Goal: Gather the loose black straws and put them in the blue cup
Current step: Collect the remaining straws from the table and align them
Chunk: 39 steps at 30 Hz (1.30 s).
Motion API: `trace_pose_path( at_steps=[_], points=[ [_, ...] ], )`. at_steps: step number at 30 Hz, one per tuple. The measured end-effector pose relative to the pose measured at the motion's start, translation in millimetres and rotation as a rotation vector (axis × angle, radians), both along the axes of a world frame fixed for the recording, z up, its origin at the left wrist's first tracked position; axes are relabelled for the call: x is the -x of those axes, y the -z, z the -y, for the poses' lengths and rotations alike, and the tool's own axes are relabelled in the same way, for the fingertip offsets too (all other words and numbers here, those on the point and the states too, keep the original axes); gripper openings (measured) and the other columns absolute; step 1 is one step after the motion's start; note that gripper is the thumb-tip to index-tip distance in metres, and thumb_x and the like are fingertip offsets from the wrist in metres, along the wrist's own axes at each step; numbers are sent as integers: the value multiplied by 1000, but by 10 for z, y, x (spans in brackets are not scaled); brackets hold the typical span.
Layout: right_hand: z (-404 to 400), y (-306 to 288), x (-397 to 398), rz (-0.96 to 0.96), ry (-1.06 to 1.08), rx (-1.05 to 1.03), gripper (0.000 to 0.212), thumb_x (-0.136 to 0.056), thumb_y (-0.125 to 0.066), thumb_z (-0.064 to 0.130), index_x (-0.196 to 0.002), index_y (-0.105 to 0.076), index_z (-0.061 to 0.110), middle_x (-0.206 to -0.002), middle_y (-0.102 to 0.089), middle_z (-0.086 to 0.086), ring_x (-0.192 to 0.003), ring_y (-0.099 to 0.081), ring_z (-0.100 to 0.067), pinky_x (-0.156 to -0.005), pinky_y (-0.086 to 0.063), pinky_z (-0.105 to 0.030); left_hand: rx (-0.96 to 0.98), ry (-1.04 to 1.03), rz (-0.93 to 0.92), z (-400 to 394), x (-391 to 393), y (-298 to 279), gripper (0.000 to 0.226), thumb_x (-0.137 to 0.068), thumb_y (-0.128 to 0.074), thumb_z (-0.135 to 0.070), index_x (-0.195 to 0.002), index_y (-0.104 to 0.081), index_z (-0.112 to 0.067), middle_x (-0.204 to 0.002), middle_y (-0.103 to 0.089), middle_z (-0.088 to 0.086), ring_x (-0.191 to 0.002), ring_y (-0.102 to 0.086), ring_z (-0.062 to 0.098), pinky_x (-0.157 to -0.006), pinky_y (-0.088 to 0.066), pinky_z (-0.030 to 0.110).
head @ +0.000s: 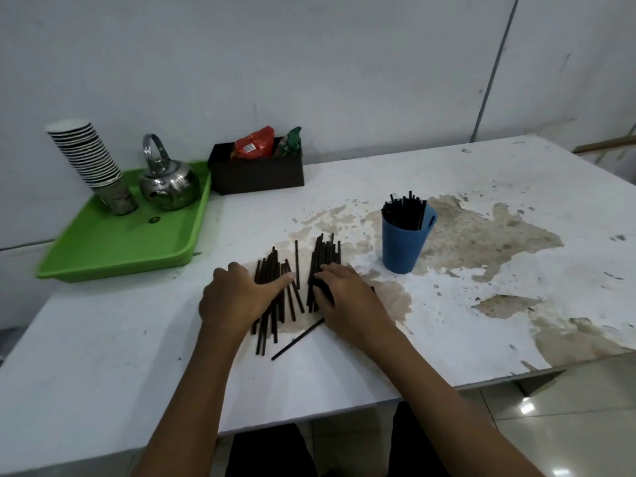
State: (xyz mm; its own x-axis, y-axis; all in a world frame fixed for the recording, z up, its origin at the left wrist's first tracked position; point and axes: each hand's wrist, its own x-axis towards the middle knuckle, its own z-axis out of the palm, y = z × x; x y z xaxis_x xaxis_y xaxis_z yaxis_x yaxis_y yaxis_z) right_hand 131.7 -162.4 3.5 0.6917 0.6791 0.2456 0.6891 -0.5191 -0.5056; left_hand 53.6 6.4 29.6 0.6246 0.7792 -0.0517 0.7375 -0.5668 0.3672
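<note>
Black straws [275, 290] lie scattered in two loose bunches on the white, stained table [481, 304], right in front of the person. The left hand [237, 297] lies flat on the left bunch, fingers straight and spread, thumb stretched toward the middle. The right hand [347, 297] sits on the right bunch [325, 256], its fingers curled around a clutch of straws near their lower ends. One stray straw [296, 340] lies slanted between the two wrists. Just to the right of the piles stands the blue cup [404, 242], upright, with a good number of straws already leaning inside it. Along the far left sits a green tray [137, 242] bearing a steel kettle [168, 182] and a stack of paper cups [93, 160]; beside it, against the wall, a dark box [256, 173] holds snack packets [256, 142].
</note>
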Motion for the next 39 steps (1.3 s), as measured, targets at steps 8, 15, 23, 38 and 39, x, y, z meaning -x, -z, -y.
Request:
trace_pose_path(
  at_steps=[8,15,23,38,39],
  points=[
    [-124,106,-32,40,-7,-81,30,-99,-49,16,-125,-62,9,-134,-60,-7,-127,-51,-20,-111,-35,-33,-82,115,19,-45,-183,-14,60,-69,-72,-70,-69,-48,-16,-60,-52,-3,-56,-51,17,-50,-37,29],
    [-113,129,-114,-79,20,-152,33,-98,-47,11,-129,-59,10,-134,-59,-4,-125,-52,-17,-105,-37,-22,-20,160,-60,-44,-365,-190,67,-63,-80,-64,-58,-33,-17,-52,-35,-4,-46,-33,12,-45,-22,27],
    [-98,112,-129,-142,46,-225,38,-95,-44,1,-129,-59,7,-131,-61,-6,-120,-56,-17,-103,-43,-26,42,175,-128,-68,-339,-186,70,-55,-80,-72,-60,-37,-17,-53,-40,-4,-49,-41,14,-46,-27,28],
    [-98,95,-123,-161,57,-222,44,-91,-41,-8,-129,-58,5,-131,-61,-9,-120,-56,-22,-103,-42,-25,233,268,-161,-55,-452,-204,32,-81,-75,-36,-70,-62,-10,-61,-70,8,-52,-65,21,-62,-53,28],
    [-101,87,-123,-172,60,-228,44,-91,-41,-7,-129,-58,5,-130,-61,-9,-119,-56,-21,-102,-41,-23,231,281,-162,-57,-446,-205,33,-82,-74,-36,-67,-59,-10,-62,-67,8,-55,-63,23,-62,-51,28]
  ],
)
